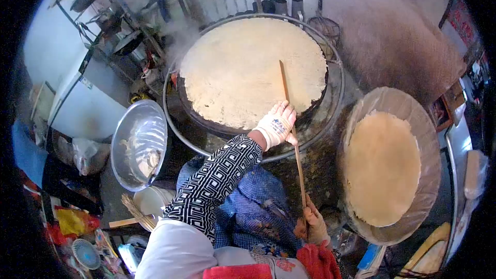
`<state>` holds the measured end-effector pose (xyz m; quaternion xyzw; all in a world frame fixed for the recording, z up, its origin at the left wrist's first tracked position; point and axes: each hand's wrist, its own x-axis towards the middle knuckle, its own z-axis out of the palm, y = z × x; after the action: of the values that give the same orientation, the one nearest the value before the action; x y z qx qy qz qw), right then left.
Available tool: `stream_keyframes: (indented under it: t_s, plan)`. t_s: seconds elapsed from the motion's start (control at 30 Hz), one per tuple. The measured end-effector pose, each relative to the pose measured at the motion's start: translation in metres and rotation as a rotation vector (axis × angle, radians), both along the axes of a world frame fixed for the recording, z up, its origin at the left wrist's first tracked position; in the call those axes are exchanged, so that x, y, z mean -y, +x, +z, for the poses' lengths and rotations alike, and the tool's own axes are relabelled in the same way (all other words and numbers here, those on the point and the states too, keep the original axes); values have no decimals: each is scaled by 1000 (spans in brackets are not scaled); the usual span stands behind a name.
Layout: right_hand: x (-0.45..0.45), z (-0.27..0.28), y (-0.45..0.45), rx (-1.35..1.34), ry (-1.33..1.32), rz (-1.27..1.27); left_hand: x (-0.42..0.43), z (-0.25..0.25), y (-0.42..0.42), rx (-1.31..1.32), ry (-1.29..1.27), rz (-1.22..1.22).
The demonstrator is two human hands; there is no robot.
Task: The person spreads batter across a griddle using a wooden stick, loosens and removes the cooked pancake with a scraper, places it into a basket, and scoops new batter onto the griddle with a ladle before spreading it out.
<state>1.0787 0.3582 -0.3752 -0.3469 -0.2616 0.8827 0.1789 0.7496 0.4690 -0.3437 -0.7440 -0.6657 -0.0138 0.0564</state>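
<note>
Gripping a wooden stick point(300, 173), left hand point(276, 126) above, right hand point(316, 224) below — hands closed, stick's lower end hidden

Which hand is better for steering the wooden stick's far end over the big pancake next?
Probably the left hand: it holds the wooden stick by the near edge of the pancake, closer to the far end. The right hand holds lower down.

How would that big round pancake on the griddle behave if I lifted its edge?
Likely floppy: the pancake looks thin and spreads almost right across the griddle. It may also tear easily, since its edge is ragged in places.
</note>
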Motion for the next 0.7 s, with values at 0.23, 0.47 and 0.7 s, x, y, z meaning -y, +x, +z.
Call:
stream_keyframes:
  t_s: [0.23, 0.47, 0.7]
  plan:
    - [-29, 28, -26, 75, 23, 179, 31, 3, -43, 8, 14, 169]
    - [5, -33, -57, 192, 489, 311, 130, -8, -85, 80, 58, 325]
    - [41, -34, -55, 177, 860, 302, 259, -13, -98, 231, 404, 364]
